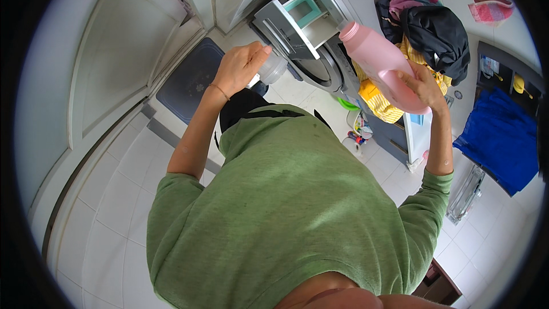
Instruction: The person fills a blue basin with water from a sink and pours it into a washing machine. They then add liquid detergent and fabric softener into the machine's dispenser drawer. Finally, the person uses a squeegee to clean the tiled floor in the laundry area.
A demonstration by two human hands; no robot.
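My right hand (pixel 420 88) grips a pink plastic bottle (pixel 377 60) by its handle. The bottle is tilted, and its open neck points toward the pulled-out detergent drawer (pixel 319 28) of a grey washing machine (pixel 330 62). Inside that drawer sits a teal-edged compartment (pixel 302 10). A translucent plastic cap (pixel 273 71) is held in my left hand (pixel 242 66), beside the drawer's front panel. No stream of liquid can be made out at the bottle's mouth.
Yellow striped cloth (pixel 379 101) and a black garment (pixel 435 36) are heaped right of the bottle. A blue cloth (pixel 502 137) hangs farther right. Several small items, including a green basin (pixel 348 104), stand on the tiled floor. A dark mat (pixel 188 79) lies at left, near a white door (pixel 124 56).
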